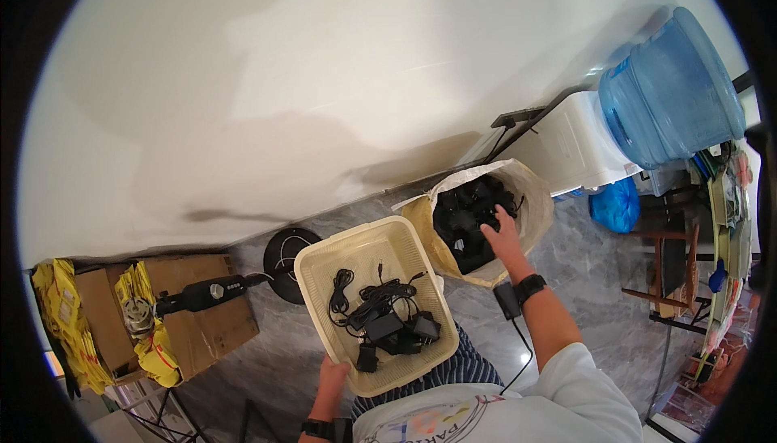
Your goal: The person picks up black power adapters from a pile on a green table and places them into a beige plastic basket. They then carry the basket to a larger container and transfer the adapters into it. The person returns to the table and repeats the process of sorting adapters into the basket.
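My left hand (333, 378) grips the lower left edge of a cream plastic basket (312, 269), its fingers partly hidden by the rim. Inside the basket lie several black power adapters (384, 325) with tangled cords, bunched toward the near side. To the right stands a pale woven sack (530, 200) with its mouth wide, holding a heap of black adapters (465, 216). Over that heap reaches my right hand (503, 236), fingers apart, with nothing visible in it. A black box with a cable (508, 300) is beside my right wrist, next to a dark wristband.
A white water dispenser (579, 139) with a blue bottle (668, 91) stands right of the sack, near a blue plastic bag (615, 205) and a wooden chair (676, 265). At left are a cardboard box (190, 313), yellow packets (69, 321) and a round black base (285, 285).
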Tool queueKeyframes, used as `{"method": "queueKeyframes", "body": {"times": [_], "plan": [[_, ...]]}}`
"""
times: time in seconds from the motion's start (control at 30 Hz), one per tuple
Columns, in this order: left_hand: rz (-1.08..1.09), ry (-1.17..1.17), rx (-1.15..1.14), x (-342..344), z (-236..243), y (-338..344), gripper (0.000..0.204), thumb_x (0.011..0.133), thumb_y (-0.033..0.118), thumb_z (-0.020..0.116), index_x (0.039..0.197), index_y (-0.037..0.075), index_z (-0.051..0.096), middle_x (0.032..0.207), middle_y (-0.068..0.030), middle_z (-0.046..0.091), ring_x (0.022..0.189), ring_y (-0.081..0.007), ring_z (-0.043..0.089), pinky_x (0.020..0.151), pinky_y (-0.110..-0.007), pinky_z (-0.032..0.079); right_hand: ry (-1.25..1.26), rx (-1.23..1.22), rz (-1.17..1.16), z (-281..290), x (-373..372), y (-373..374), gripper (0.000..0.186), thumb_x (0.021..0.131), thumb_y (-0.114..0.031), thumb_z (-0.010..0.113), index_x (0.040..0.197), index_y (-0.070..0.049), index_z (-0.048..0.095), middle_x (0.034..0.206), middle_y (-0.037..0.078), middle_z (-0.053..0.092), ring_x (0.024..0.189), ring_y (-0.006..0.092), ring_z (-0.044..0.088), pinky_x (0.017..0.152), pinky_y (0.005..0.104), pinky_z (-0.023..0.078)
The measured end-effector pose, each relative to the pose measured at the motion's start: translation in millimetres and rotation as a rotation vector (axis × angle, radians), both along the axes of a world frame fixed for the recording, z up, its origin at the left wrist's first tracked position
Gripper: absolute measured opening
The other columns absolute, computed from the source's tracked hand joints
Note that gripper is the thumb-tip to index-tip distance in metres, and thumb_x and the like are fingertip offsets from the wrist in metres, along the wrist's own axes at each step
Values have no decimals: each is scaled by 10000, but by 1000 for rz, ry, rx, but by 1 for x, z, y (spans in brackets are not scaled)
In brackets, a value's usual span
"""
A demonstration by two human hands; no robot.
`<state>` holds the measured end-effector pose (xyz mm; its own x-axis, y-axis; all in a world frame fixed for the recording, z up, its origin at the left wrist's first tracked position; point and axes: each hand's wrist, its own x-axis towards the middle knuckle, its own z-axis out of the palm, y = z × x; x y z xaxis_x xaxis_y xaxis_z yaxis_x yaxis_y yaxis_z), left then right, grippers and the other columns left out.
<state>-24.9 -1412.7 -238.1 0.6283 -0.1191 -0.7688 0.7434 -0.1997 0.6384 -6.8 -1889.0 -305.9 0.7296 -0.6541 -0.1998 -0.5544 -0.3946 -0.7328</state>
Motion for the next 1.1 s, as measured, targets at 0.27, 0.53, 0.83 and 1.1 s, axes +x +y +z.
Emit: {"method": "queueKeyframes", "body": {"times": [0.27,0.53,0.83,1.1], "plan": [[-57,-82,-31,8,16,-15,524,663,17,486,1185,-30,487,992,-88,600,870,-191,583,764,-283,469,-256,-18,826,62,26,149,489,736,-130,658,1208,-110,532,1241,168,486,1209,371,413,1010,419,358],[-129,25,40,7,19,-17,557,647,-30,469,1204,-49,467,1040,-99,575,918,-227,571,786,-289,457,-77,-76,1016,46,28,195,366,765,-161,647,1117,-93,575,1087,115,535,1018,317,505,853,423,424],[-37,1,23,5,5,-12,597,658,-30,452,1255,-29,430,1079,-109,562,962,-237,559,844,-304,441,-218,217,896,118,8,165,281,807,-138,619,1068,-45,570,1028,140,558,965,330,530,850,396,435],[58,-38,-86,10,-8,4,601,650,-40,456,1250,-17,434,1098,-112,565,966,-233,570,841,-306,446,-368,438,781,184,-18,128,288,804,-98,608,1083,-33,574,1011,137,558,948,324,542,828,367,442]]}}
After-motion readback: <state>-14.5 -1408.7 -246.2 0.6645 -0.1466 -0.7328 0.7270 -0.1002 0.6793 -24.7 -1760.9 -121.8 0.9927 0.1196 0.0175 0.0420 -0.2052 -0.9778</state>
